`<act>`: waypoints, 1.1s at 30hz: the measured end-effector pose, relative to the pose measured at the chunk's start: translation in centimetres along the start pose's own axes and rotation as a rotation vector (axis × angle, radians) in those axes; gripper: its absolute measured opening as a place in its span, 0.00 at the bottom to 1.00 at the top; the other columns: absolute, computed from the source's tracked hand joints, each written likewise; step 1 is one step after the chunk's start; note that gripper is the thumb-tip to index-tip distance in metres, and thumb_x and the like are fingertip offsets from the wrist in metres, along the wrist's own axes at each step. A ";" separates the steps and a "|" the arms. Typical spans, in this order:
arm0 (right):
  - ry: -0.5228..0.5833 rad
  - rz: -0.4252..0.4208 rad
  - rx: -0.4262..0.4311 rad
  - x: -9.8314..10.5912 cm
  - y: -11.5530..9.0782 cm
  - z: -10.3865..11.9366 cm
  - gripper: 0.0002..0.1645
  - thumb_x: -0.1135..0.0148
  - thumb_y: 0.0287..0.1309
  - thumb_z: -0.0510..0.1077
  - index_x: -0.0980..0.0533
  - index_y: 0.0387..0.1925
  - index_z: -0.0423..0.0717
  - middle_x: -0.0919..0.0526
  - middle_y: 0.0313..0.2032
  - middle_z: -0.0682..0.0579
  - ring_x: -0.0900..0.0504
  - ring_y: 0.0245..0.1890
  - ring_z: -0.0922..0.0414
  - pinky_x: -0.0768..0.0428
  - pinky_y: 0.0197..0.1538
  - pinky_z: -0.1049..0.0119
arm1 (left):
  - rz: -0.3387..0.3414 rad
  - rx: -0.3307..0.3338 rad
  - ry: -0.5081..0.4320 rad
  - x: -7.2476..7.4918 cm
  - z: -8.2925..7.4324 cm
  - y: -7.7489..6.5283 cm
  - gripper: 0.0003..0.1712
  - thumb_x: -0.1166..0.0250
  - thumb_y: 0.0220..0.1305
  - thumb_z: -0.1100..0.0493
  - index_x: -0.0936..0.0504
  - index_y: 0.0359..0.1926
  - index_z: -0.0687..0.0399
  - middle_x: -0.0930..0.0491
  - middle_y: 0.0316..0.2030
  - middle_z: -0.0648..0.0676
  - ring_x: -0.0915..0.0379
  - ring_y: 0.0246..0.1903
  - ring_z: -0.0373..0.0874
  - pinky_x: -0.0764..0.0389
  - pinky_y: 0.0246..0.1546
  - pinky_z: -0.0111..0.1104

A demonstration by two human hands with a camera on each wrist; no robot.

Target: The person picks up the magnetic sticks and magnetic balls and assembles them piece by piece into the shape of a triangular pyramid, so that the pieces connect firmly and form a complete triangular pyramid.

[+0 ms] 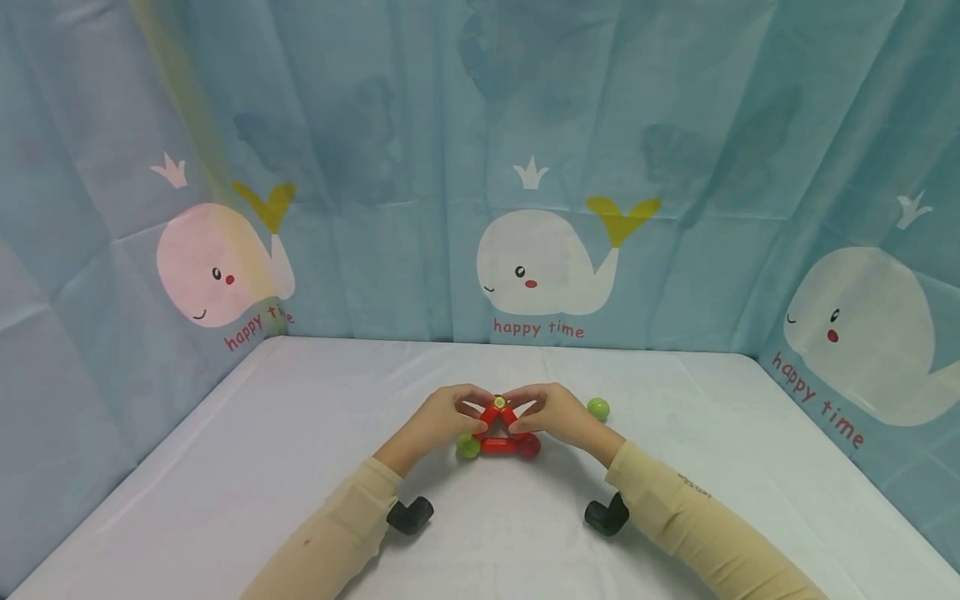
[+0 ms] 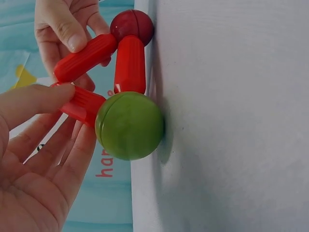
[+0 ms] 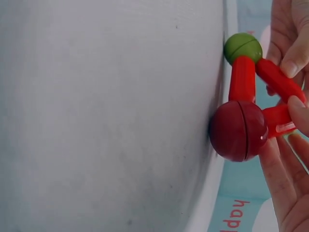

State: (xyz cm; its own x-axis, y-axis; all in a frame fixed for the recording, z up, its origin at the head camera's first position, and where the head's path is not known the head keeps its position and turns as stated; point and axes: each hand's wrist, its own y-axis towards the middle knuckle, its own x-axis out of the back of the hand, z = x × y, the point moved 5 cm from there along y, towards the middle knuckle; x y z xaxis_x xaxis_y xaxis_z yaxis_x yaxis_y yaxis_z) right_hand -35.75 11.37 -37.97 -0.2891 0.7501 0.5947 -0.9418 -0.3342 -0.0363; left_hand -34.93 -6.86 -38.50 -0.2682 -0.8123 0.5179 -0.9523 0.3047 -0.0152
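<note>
A triangle of red toy construction rods and balls stands upright on the table. Its bottom red rod [image 1: 498, 447] lies between a green ball [image 1: 468, 447] and a dark red ball [image 1: 529, 446]. My left hand [image 1: 450, 414] pinches the left slanted rod [image 2: 84, 107], which rises from the green ball. With thumb and fingers, my right hand [image 1: 558, 412] pinches the right slanted rod [image 3: 277, 120] above the dark red ball. Where these two rods meet at the top, a small yellow-green piece [image 1: 499, 402] shows between the fingertips; its shape is partly hidden.
Behind the right hand, a loose green ball [image 1: 598, 408] lies on the white table [image 1: 300, 467]. Black wrist-worn devices [image 1: 411, 516] show beside both forearms. A blue curtain [image 1: 390, 250] printed with whales stands behind the table and along its sides.
</note>
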 end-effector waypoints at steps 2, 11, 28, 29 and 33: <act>-0.002 0.013 -0.001 0.1 0.1 0.0 0.27 0.25 0.52 0.42 0.19 0.56 0.50 0.14 0.50 0.49 0.16 0.43 0.57 0.14 0.47 0.61 | -0.005 0.006 -0.001 0.0 0.2 0.1 0.19 0.30 0.60 0.60 0.17 0.54 0.50 0.17 0.51 0.51 0.20 0.48 0.45 0.16 0.50 0.39; 0.011 0.046 0.005 0.1 0.1 0.1 0.28 0.26 0.53 0.42 0.20 0.58 0.50 0.14 0.51 0.48 0.16 0.47 0.55 0.14 0.49 0.60 | -0.026 0.025 -0.018 0.1 0.6 0.2 0.18 0.29 0.60 0.57 0.16 0.52 0.49 0.15 0.47 0.51 0.19 0.48 0.45 0.17 0.51 0.41; 0.011 0.032 0.014 0.1 0.1 0.1 0.27 0.26 0.53 0.41 0.19 0.57 0.49 0.14 0.51 0.48 0.16 0.42 0.58 0.14 0.47 0.62 | -0.029 0.022 -0.029 -0.2 0.4 0.4 0.18 0.28 0.59 0.60 0.16 0.51 0.49 0.15 0.47 0.50 0.20 0.48 0.45 0.16 0.50 0.39; 0.008 0.031 0.015 0.1 0.1 0.1 0.27 0.26 0.52 0.41 0.19 0.57 0.49 0.14 0.51 0.48 0.16 0.41 0.58 0.14 0.47 0.62 | -0.031 0.024 -0.026 -0.1 0.4 0.4 0.18 0.28 0.58 0.60 0.16 0.51 0.49 0.15 0.47 0.50 0.20 0.47 0.45 0.16 0.50 0.39; 0.006 0.029 0.014 0.0 0.3 0.1 0.28 0.26 0.52 0.41 0.19 0.57 0.50 0.14 0.50 0.48 0.16 0.41 0.58 0.14 0.46 0.62 | -0.037 0.026 -0.019 -0.1 0.3 0.4 0.18 0.28 0.58 0.60 0.16 0.51 0.49 0.15 0.47 0.50 0.20 0.48 0.45 0.16 0.50 0.39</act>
State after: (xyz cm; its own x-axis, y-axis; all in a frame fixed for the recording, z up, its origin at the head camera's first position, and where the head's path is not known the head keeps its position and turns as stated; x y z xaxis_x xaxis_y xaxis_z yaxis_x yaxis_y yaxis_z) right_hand -35.97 11.23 -37.88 -0.3176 0.7432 0.5889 -0.9305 -0.3639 -0.0426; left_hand -35.29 -6.79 -38.86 -0.2349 -0.8321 0.5024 -0.9651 0.2611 -0.0189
